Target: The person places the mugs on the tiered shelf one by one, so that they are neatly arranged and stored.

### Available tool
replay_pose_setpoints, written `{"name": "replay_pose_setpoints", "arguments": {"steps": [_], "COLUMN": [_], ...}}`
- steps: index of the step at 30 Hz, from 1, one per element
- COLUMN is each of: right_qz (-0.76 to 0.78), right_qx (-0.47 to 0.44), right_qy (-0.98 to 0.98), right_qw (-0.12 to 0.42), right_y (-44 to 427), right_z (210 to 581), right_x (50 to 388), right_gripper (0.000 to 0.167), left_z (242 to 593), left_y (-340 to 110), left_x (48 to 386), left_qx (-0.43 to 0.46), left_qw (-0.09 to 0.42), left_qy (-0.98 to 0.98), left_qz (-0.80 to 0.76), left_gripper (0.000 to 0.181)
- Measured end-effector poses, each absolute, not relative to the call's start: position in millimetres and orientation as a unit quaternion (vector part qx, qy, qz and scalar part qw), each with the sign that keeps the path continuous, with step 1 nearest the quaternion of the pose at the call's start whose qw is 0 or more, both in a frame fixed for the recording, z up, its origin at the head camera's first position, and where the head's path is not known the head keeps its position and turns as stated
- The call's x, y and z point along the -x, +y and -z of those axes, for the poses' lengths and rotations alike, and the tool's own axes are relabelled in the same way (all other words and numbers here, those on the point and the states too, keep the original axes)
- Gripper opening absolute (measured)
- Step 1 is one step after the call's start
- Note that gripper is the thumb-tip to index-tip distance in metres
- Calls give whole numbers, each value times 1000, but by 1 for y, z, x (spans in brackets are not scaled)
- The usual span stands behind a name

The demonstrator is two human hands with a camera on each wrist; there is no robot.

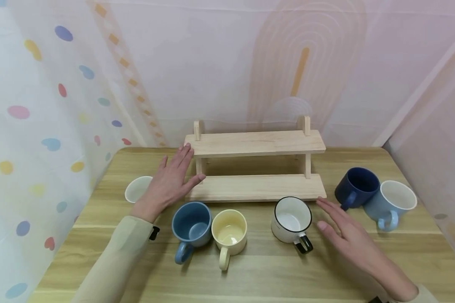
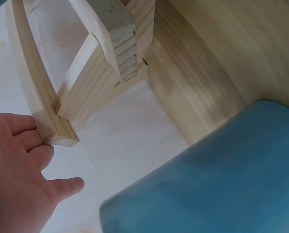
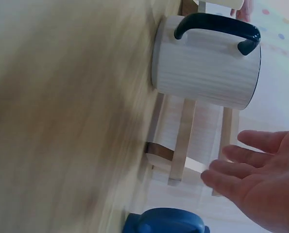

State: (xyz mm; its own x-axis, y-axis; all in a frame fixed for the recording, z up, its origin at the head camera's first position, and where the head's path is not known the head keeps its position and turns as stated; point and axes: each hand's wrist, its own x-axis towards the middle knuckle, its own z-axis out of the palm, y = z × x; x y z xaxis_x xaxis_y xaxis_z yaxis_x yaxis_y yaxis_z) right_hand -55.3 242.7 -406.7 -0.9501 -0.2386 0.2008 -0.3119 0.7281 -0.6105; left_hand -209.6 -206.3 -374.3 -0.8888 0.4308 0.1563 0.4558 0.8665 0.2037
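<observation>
A two-tier wooden shelf (image 1: 258,187) stands towards the back of the table. My left hand (image 1: 170,179) is at its left end, fingers extended; in the left wrist view the fingertips (image 2: 42,154) touch the end of the upper board (image 2: 57,131). My right hand (image 1: 350,240) is held with fingers extended near the right front corner of the lower board; whether it touches is unclear. It holds nothing. Left of it is a white enamel mug (image 1: 288,229) with a black rim and handle. A navy mug (image 1: 354,193) is to its right. Both shelf boards carry no mugs.
In front of the shelf's left half stand a blue mug (image 1: 191,229) and a pale yellow mug (image 1: 230,235). A light blue mug (image 1: 383,206) stands at the far right. A white cup (image 1: 136,189) is partly behind my left arm. Patterned cloth (image 1: 212,63) hangs behind the table.
</observation>
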Motion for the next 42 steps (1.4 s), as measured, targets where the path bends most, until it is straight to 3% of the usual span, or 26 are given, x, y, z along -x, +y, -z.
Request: {"name": "replay_pose_setpoints", "arguments": {"steps": [10,17,24,31,42], "right_qz": [-395,-479,-518,-568,-615], "right_qx": [-145,-183,-144,-119,-173], "right_qy": [-907,-856,-830,-799,-748], "right_qw": [30,-62,-150,-159,-180], "right_y": [247,250,246,240,233], "right_z": [413,425,434,438,441], "right_x": [47,47,51,52,53], "right_gripper": [26,35,44,47,39], "left_z": [375,375,376,377,377], "left_y": [-211,-211,-210,-210,-209], "left_x": [209,209,210,210,209], "left_qx": [229,226,222,223,221], "left_qw": [57,57,58,59,68], "left_qy": [-964,-964,-964,-962,-961], "left_qz": [125,129,137,147,150], "left_gripper": [87,88,88,87,87]}}
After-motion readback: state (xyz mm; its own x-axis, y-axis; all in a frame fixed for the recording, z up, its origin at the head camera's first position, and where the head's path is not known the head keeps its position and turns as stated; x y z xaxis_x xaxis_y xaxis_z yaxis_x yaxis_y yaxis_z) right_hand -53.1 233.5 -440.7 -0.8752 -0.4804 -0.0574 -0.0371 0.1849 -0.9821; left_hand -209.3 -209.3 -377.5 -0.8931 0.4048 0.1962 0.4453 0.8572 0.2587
